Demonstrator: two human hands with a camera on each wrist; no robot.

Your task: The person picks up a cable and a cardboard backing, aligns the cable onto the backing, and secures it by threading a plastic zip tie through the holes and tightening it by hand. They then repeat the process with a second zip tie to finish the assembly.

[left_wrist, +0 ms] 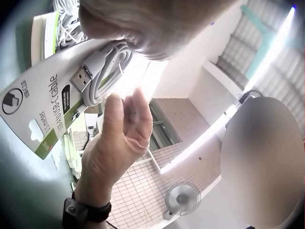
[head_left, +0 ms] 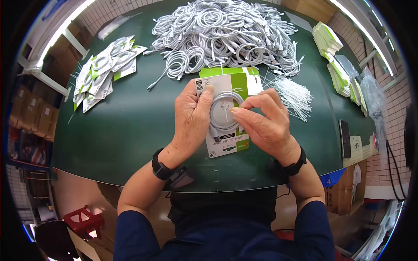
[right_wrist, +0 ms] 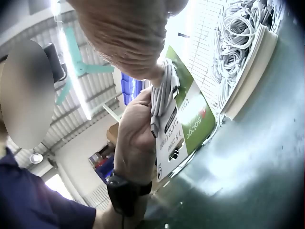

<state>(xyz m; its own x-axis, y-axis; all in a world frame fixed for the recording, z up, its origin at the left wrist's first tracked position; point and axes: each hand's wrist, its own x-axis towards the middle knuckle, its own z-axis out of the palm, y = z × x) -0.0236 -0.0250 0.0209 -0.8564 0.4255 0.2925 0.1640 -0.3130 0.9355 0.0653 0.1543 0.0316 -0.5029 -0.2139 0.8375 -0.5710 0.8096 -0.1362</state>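
Observation:
My left hand [head_left: 191,114] grips a white-and-green cardboard packaging card [head_left: 221,82] by its edge, thumb on the front. Against the card lies a coiled light-grey USB cable [head_left: 212,116], its USB-A plug toward me; the card's print reads upside down in the head view. My right hand [head_left: 269,125] reaches in from the other side, thumb and index finger pinching over the coil at a thin white cable tie [head_left: 226,116]. In the left wrist view a tie crosses the coil [left_wrist: 113,78]. Fingers behind the card are hidden in the head view.
A big heap of coiled cables [head_left: 217,35] covers the back of the green table [head_left: 130,148]. Loose white ties [head_left: 294,98] lie right of centre, more cards [head_left: 253,80] behind my hands. Carded cables [head_left: 102,69] pile at left; card stacks [head_left: 326,41] and a phone [head_left: 345,138] lie right.

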